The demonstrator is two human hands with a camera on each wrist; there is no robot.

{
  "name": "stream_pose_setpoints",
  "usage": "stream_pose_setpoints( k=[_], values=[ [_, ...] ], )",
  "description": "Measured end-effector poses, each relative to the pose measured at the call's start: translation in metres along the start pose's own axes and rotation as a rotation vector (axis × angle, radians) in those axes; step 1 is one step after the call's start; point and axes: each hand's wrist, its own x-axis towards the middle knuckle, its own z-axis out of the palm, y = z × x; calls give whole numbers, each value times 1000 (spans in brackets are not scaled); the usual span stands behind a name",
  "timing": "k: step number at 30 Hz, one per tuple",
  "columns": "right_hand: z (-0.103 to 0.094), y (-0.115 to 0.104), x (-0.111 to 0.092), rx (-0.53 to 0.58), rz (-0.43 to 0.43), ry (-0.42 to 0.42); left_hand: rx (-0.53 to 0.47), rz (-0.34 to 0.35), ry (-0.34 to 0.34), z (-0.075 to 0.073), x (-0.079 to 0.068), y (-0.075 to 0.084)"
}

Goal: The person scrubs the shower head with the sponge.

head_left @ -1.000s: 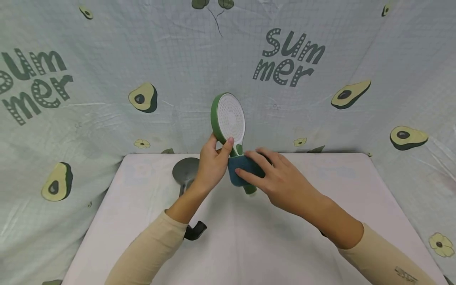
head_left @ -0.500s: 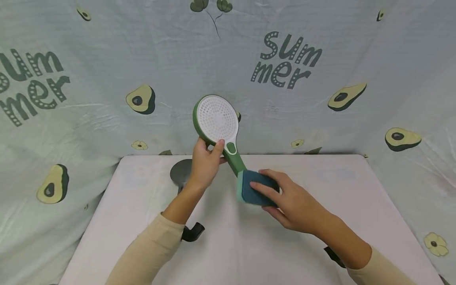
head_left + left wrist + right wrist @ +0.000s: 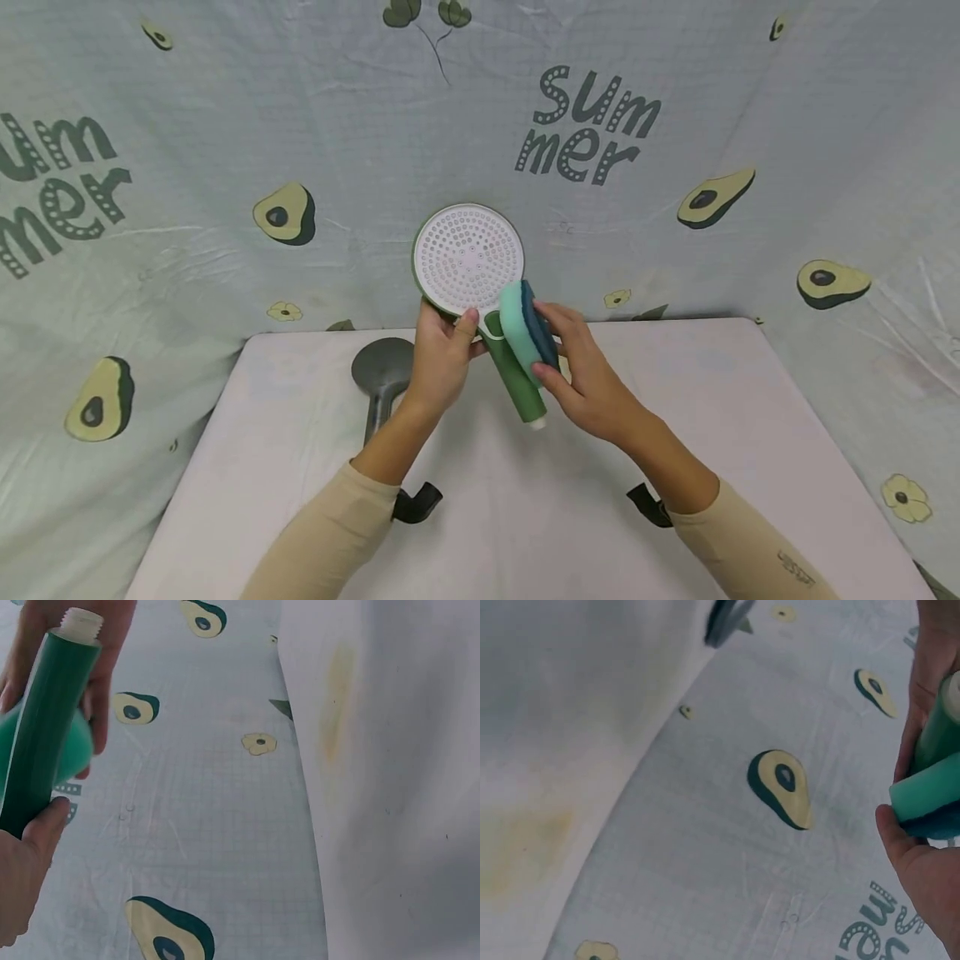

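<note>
In the head view my left hand (image 3: 442, 358) grips a green shower head (image 3: 468, 258) at its neck, thumb in front, the white nozzle face turned toward me. Its green handle slants down to the right; the left wrist view shows the handle's white threaded end (image 3: 81, 625). My right hand (image 3: 588, 379) pinches a two-layer sponge (image 3: 521, 329) between thumb and fingers. The light teal side lies along the shower head's handle, and the dark blue side faces my right palm. In the right wrist view the sponge (image 3: 930, 787) overlaps the lower handle (image 3: 934, 739).
A dark grey round-headed thing with a handle (image 3: 381, 367) lies on the pale table (image 3: 570, 533) at the left, partly behind my left forearm. Black bent pieces (image 3: 417, 504) show beside both forearms. A cloth printed with avocados (image 3: 360, 125) hangs behind the table.
The shower head has turned to face me more fully. My right hand has moved the sponge from the handle's lower part up toward the neck and tipped it on edge, baring the handle's end.
</note>
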Motion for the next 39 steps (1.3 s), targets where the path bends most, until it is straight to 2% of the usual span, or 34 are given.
stream_pose_setpoints(
  k=[3,7,11,15,18,21,25,31,35,39],
  values=[
    [0,-4,8,66,17,37,-56,14,-21,2,-2,-2],
    [-2,-5,5,151,52,-12,-101,42,-5,3,-2,-2],
    [-4,-3,-12,208,67,-100,-139,87,-5,-1,0,0],
    [1,3,-38,195,68,-173,-170,151,-30,-7,2,3],
    [4,6,-54,159,68,-194,-172,186,-52,-10,3,4],
    [4,9,-58,112,32,-176,-185,195,-54,-9,4,6],
    [1,10,-47,19,-35,-122,-150,162,-34,-6,2,3],
    [-4,3,-24,-230,-82,-59,34,60,-31,-1,-2,-4],
    [-8,-2,-21,-316,-167,-81,75,42,3,-4,0,-5],
    [-14,-2,-30,-409,-279,-126,118,49,41,-11,3,-4]
  ],
)
